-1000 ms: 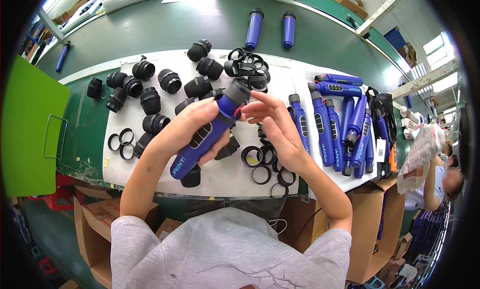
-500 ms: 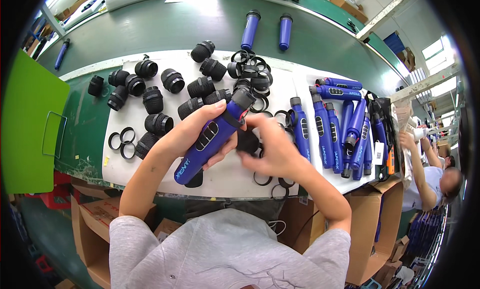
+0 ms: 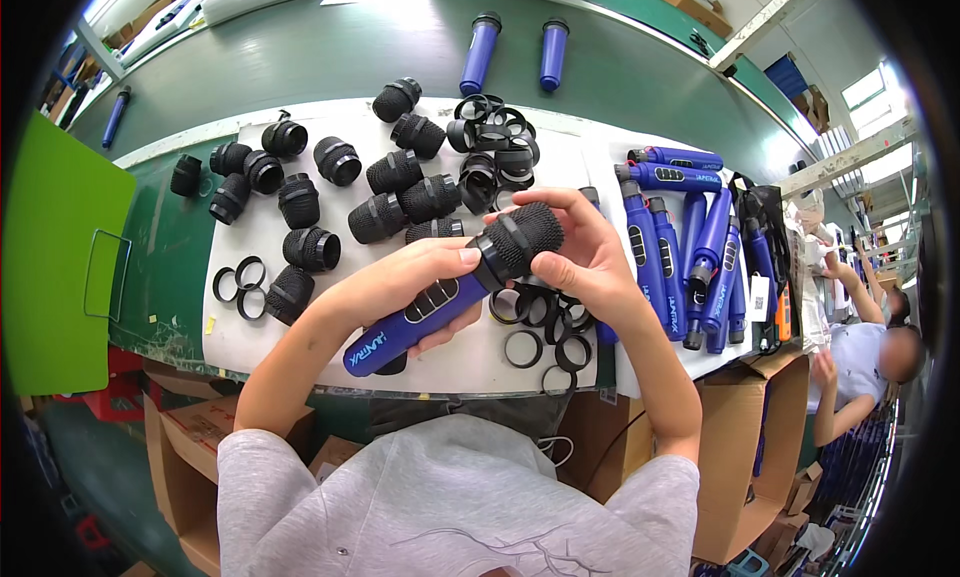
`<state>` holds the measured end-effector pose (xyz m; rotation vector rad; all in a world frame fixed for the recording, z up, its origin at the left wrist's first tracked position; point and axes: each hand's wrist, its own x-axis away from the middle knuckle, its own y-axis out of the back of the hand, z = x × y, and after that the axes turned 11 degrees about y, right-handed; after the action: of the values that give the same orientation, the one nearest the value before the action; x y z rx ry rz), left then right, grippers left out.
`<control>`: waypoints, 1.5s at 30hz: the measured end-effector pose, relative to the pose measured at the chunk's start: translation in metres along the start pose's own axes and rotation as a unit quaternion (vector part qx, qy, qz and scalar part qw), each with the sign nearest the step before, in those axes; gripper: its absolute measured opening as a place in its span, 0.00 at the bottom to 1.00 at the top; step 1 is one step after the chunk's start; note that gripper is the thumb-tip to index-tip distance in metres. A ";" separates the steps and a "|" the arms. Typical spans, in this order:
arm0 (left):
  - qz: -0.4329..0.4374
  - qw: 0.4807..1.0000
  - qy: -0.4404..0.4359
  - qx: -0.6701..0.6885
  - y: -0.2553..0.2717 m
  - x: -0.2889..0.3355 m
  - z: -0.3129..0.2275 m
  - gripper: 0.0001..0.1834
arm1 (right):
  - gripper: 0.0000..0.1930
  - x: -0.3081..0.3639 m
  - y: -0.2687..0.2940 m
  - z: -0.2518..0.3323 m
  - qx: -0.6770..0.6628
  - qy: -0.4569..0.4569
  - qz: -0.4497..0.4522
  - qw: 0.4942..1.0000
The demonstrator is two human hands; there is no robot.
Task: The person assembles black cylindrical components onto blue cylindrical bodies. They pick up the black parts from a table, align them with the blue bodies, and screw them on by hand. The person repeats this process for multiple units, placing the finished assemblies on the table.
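Observation:
My left hand (image 3: 425, 277) is wrapped around the blue handle of a microphone (image 3: 385, 343), tilted with its upper end to the right. At that end sits a black mesh grille (image 3: 528, 239), and my right hand (image 3: 600, 262) has thumb and fingers curled around it. Whether the grille is fastened to the handle cannot be seen. Loose black mesh grilles (image 3: 377, 218) lie on the white sheet beyond my left hand. Black rings (image 3: 522, 348) are scattered near my right hand, with more rings (image 3: 515, 157) heaped farther back.
Blue microphone handles without grilles (image 3: 645, 252) are piled at the right, beside a black bag (image 3: 765, 247). Two blue handles (image 3: 480, 55) stand at the back. A green panel (image 3: 70, 247) is at the left, an open cardboard box (image 3: 740, 467) at the lower right. Farther right, a person (image 3: 850, 367) works.
My right hand has raised the black grille from beside the handle to its upper end. The handle has tilted flatter toward the right. My right fingers now surround the grille.

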<state>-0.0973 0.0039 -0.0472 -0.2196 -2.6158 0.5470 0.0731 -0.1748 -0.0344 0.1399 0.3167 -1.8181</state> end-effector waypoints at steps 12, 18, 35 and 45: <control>-0.018 0.999 0.043 -0.007 -0.009 0.000 -0.004 0.23 | 0.33 0.003 0.006 -0.005 0.052 -0.001 0.029 0.998; -0.015 0.998 0.047 -0.039 -0.007 0.001 -0.001 0.22 | 0.33 0.003 0.003 -0.004 0.017 -0.004 0.026 1.000; -0.060 0.993 0.066 -0.076 -0.014 0.005 -0.011 0.15 | 0.29 0.005 0.002 -0.007 0.207 0.038 0.013 0.978; -0.059 0.989 0.058 -0.124 -0.012 0.003 -0.005 0.22 | 0.24 0.006 0.006 0.007 0.149 -0.043 0.053 0.986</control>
<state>-0.0985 -0.0049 -0.0365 -0.1684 -2.5582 0.1624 0.0772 -0.1839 -0.0305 0.2815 -0.0253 -1.7518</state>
